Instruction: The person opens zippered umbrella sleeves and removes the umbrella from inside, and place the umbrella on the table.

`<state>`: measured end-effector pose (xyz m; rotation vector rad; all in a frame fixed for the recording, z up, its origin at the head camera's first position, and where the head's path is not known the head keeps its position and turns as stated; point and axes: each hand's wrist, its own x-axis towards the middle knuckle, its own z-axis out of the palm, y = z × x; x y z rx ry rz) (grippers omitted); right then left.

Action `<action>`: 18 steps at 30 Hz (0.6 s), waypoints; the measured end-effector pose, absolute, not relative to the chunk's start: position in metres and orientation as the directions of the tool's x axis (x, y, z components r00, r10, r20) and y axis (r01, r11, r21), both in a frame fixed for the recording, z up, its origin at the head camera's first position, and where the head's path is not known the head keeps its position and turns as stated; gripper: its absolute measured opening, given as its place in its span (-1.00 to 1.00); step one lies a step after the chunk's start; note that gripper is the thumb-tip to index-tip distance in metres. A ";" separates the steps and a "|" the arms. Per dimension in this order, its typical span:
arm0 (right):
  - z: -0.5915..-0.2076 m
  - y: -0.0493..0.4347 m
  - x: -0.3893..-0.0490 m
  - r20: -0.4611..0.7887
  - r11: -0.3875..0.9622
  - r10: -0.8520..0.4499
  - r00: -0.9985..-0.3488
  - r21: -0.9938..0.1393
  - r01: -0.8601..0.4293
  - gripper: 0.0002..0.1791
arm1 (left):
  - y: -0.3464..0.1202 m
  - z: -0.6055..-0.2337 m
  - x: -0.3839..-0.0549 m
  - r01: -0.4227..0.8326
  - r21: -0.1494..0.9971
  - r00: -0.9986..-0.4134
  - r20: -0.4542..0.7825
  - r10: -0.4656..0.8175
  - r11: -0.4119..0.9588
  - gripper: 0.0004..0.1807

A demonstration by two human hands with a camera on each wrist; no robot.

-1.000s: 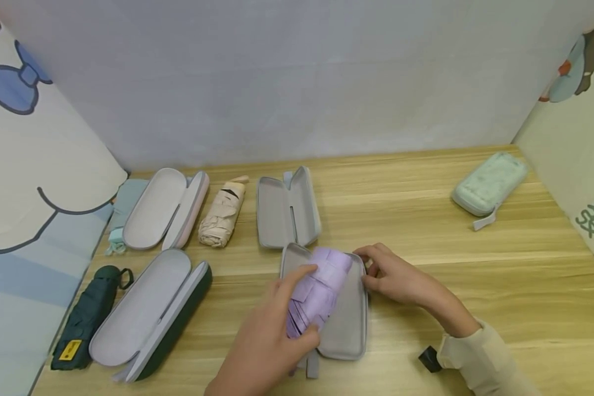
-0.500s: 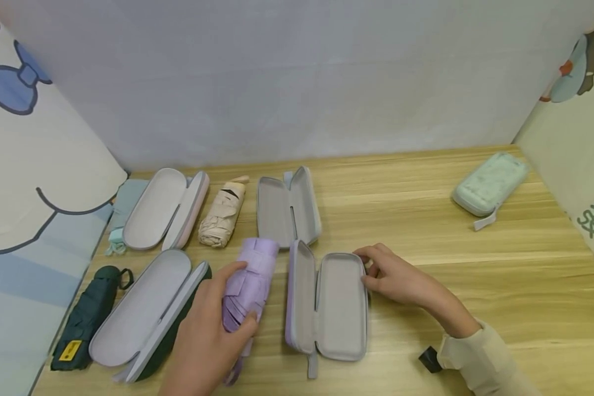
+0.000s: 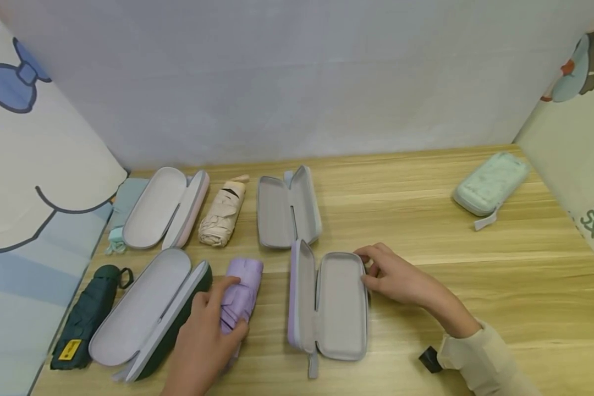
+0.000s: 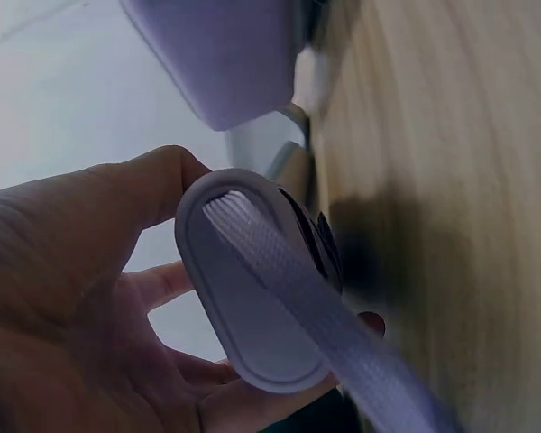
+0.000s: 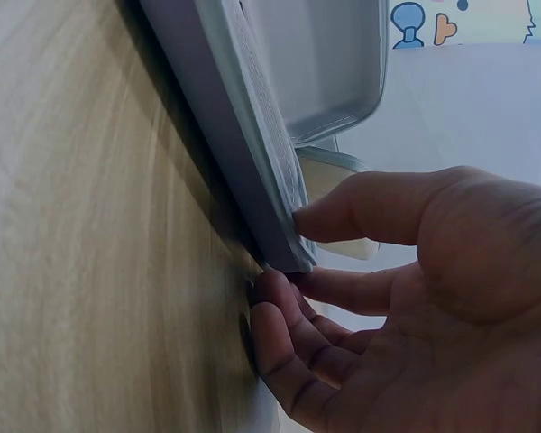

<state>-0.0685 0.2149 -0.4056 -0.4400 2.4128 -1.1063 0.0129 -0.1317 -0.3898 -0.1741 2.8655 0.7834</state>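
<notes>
My left hand (image 3: 205, 333) grips a folded purple umbrella (image 3: 244, 286), thumb on its right side and fingers on its left, close over the table. In the left wrist view the umbrella's flat oval handle end (image 4: 248, 307) faces the camera, with a pale strap (image 4: 316, 307) hanging from it. To the right, a purple hard case (image 3: 342, 305) lies unzipped, lid up on its left, grey lining showing and nothing inside. My right hand (image 3: 396, 278) holds that case at its upper right corner; in the right wrist view the thumb is on the rim, other fingers curled by the corner.
At left are a dark green umbrella (image 3: 86, 316), an open green case (image 3: 141, 308), an open pink case (image 3: 155, 209) and a light blue umbrella (image 3: 127, 201). A beige umbrella (image 3: 223, 214) and another open case (image 3: 275, 212) stand behind. A closed mint case (image 3: 492, 181) lies far right.
My left hand has carried the purple umbrella left, out from over the purple case, and down toward the table beside the green case. The right hand has stayed at the case's corner.
</notes>
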 end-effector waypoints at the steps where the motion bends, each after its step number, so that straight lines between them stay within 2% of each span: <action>1: -0.406 0.215 -0.068 -0.264 0.629 -0.457 -0.849 -0.771 -0.099 -0.46 | -0.132 -0.393 0.012 -0.146 0.484 -0.981 -0.181 -0.064 0.863 -0.20; 13: -0.406 0.213 -0.068 -0.254 0.643 -0.447 -0.858 -0.758 -0.111 -0.48 | -0.126 -0.401 0.009 -0.098 0.351 -0.991 -0.122 -0.058 0.931 -0.20; 18: -0.405 0.209 -0.067 -0.262 0.651 -0.438 -0.860 -0.752 -0.102 -0.51 | -0.120 -0.399 0.013 -0.118 0.305 -0.990 -0.114 -0.087 0.945 -0.28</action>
